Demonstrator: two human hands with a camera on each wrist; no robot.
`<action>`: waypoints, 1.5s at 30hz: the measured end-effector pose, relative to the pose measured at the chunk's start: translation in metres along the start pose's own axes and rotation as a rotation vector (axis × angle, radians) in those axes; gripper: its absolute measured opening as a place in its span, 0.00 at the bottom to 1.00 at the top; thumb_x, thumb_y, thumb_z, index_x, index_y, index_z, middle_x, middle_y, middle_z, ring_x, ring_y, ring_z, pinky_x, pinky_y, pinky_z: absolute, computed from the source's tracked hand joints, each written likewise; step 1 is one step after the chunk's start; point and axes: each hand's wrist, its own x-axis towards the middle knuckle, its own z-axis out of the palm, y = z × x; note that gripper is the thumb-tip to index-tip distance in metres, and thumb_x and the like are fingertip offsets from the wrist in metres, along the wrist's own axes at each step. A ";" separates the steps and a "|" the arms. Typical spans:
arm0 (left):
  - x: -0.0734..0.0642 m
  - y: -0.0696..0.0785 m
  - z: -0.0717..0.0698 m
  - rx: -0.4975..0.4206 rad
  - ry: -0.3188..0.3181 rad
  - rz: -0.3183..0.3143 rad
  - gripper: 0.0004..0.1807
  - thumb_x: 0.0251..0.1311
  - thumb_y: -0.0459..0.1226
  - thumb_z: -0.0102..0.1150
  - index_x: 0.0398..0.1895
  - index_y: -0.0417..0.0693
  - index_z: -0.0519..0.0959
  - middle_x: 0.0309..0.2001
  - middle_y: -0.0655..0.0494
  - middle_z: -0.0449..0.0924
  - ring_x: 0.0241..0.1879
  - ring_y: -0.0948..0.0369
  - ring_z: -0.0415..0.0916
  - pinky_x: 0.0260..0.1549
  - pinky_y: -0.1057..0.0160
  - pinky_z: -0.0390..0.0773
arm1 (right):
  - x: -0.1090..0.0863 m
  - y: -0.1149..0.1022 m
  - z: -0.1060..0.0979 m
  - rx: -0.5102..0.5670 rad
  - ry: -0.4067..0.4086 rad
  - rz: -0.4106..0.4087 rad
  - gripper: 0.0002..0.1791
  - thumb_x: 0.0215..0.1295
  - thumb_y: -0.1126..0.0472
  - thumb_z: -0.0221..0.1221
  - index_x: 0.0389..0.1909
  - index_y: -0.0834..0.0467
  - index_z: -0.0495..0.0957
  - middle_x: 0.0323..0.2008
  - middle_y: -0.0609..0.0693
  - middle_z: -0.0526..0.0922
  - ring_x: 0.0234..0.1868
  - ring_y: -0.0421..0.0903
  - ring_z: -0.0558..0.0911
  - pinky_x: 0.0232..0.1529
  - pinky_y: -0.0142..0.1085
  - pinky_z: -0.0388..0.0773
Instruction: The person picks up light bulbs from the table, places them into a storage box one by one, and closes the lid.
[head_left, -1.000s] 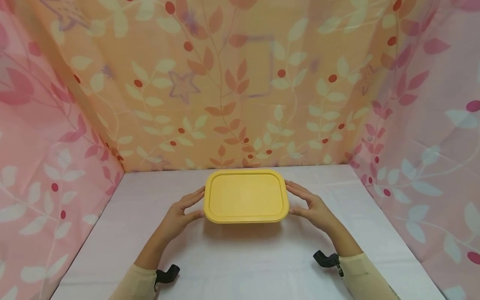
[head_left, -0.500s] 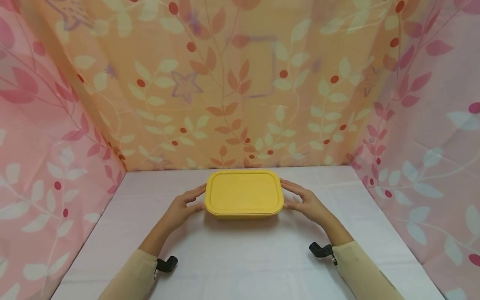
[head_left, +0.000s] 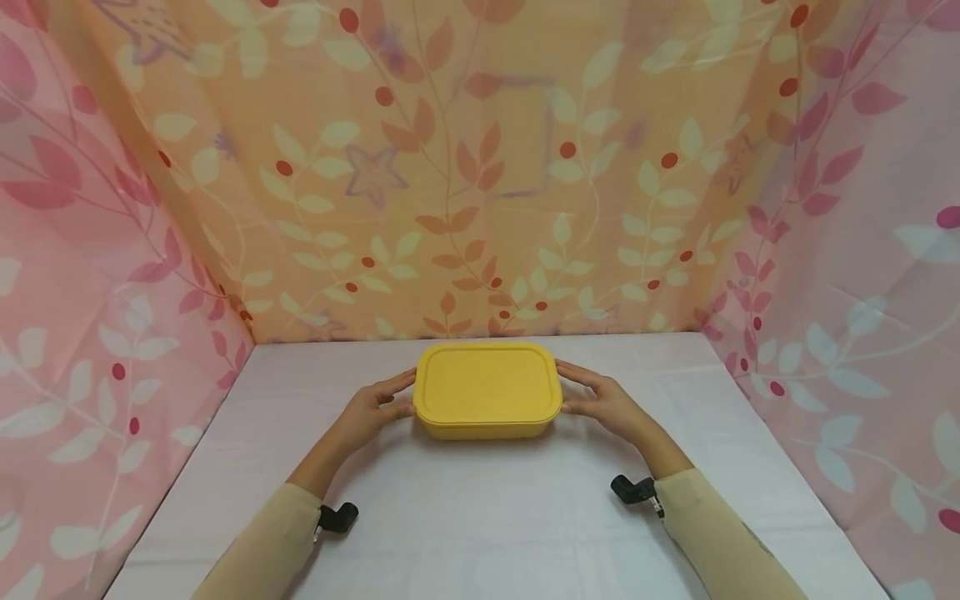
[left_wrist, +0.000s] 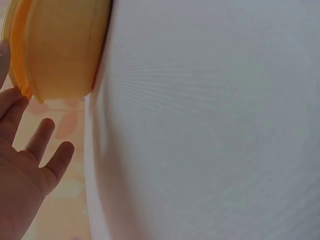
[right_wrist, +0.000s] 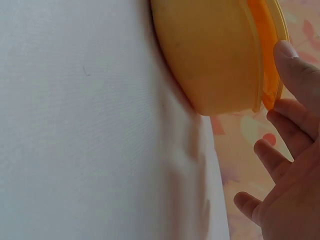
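Note:
A yellow rectangular lid point(head_left: 487, 383) with rounded corners lies over a matching yellow food container point(head_left: 487, 432) at the back middle of the table. My left hand point(head_left: 371, 408) holds the lid's left end, thumb toward me and fingers toward the back. At the opposite end my right hand point(head_left: 603, 404) grips it the same way. Between the lid's edge and the container point(right_wrist: 210, 60) runs an orange band in the right wrist view, where the thumb tip presses on the rim. The left wrist view shows a similar band, with two fingers spread off the container point(left_wrist: 70, 55).
A white cloth covers the table point(head_left: 480, 517). Close behind the container stands an orange leaf-patterned curtain point(head_left: 487, 208). Pink patterned curtains hang at the left point(head_left: 75, 333) and right point(head_left: 847, 333). Each sleeve carries a black wrist mount point(head_left: 633, 490).
Both hands have brought the lid down over the container. It looks smaller in the head view, and the container's front wall now shows below it. The hands appear closer together.

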 end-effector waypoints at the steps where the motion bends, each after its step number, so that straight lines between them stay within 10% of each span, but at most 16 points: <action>1: 0.000 -0.001 0.000 -0.001 -0.003 -0.012 0.36 0.61 0.47 0.71 0.74 0.60 0.72 0.75 0.65 0.67 0.78 0.53 0.58 0.73 0.36 0.61 | 0.001 0.001 0.000 0.005 -0.005 0.006 0.41 0.59 0.48 0.73 0.74 0.47 0.70 0.77 0.40 0.64 0.81 0.51 0.56 0.79 0.64 0.46; 13: 0.000 -0.003 -0.001 0.067 -0.036 -0.131 0.40 0.56 0.55 0.73 0.74 0.69 0.71 0.74 0.74 0.66 0.78 0.52 0.57 0.74 0.38 0.60 | 0.007 0.009 0.003 -0.014 -0.031 0.022 0.43 0.58 0.46 0.73 0.75 0.45 0.70 0.78 0.39 0.63 0.81 0.51 0.55 0.79 0.60 0.48; 45: 0.005 0.008 -0.006 0.233 -0.091 -0.191 0.43 0.52 0.62 0.72 0.73 0.65 0.71 0.74 0.74 0.66 0.77 0.49 0.58 0.72 0.36 0.62 | 0.009 0.005 -0.002 -0.148 -0.095 0.035 0.46 0.56 0.41 0.73 0.75 0.44 0.68 0.79 0.42 0.61 0.81 0.54 0.55 0.78 0.63 0.50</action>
